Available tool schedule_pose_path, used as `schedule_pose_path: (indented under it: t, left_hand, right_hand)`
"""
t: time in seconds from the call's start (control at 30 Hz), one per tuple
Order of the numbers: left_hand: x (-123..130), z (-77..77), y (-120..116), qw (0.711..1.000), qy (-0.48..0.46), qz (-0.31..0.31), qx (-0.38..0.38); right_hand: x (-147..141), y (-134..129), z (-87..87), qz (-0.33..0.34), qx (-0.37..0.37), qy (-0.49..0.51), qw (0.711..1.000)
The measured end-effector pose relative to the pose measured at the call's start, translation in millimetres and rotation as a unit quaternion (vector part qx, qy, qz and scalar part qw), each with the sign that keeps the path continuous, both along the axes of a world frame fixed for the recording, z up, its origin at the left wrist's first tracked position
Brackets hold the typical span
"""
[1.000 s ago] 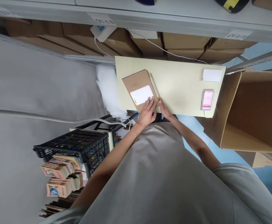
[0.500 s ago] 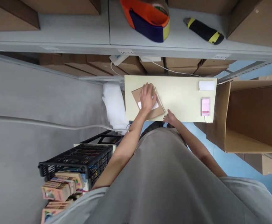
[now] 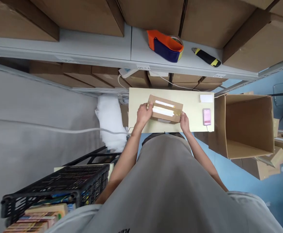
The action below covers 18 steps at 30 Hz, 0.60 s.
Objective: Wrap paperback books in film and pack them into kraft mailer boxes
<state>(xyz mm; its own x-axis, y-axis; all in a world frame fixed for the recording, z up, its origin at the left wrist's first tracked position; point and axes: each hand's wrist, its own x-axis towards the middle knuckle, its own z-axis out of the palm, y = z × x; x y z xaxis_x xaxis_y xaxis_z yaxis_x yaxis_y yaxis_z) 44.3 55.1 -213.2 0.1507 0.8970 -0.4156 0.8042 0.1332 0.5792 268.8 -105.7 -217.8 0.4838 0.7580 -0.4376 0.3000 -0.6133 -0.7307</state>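
Observation:
A small cardboard box is held tilted over the pale table, with white strips and yellowish tape on its visible face. My left hand grips its left end, fingers closed round the edge. At the box's right end my right hand has its fingers closed on the lower corner. On the table's right side lie a white block and, nearer me, a phone with a pink screen and a cable attached.
A large open carton stands right of the table. Above, a shelf holds boxes, an orange-and-blue tape dispenser and a cutter. White wrapping and a black crate of books are at left.
The box has been turned and raised, showing a taped face. My right hand, earlier apart from it with fingers spread, now grips its right end. The camera view has shifted.

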Motion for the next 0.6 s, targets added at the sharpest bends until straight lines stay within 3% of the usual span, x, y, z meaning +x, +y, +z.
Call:
schedule_pose_path:
  t: [0.1,0.2,0.33,0.6]
  left_hand:
    - [0,-12.1,-38,0.996,0.027,0.006,-0.084]
    - [8,-24.5,-58,0.992,0.05,-0.005,-0.118]
    - [9,-39.7,-57,0.991,0.049,-0.018,-0.126]
    - [-4,-67.5,-46,0.986,-0.067,-0.023,-0.153]
  right_hand:
    - [7,5,1.2,0.021,-0.06,-0.097,0.993]
    - [7,12,-4.1,0.049,-0.159,-0.152,0.974]
    - [5,16,-11.6,0.084,-0.201,-0.172,0.961]
    - [19,11,-28.1,0.109,-0.156,-0.136,0.972]
